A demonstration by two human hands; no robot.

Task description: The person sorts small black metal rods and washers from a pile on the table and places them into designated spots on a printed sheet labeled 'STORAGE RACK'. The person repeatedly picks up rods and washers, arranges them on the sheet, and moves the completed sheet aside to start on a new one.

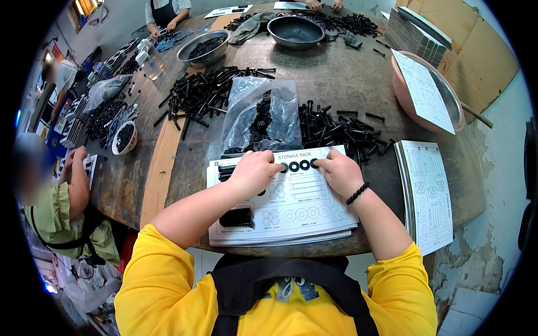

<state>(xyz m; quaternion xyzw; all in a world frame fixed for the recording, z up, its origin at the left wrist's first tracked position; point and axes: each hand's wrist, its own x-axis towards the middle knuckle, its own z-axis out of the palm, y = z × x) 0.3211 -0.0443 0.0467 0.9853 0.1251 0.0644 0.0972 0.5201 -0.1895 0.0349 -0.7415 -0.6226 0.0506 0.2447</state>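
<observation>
A stack of printed instruction sheets point(302, 193) lies on the table in front of me, with outlines of small hardware parts on the top sheet. Along its upper part is a row of several black washers point(304, 164). My left hand point(253, 172), fingers curled in, has its fingertips at the leftmost washer. At the rightmost one, the curled fingers of my right hand point(339, 175) press down; a dark bead bracelet circles that wrist. Black bolts point(225, 172) rest on the sheet beside my left hand, and more black bolts point(237, 218) sit lower left. Part of the sheet is hidden beneath my hands.
Just beyond the sheets lies a clear plastic bag point(238, 120) of black parts, between a bolt pile point(204, 92) and another bolt heap point(342, 131). More sheets point(428, 196) and a pink basin point(400, 92) are right. Metal bowls point(295, 31) stand farther back. Other people work around the table.
</observation>
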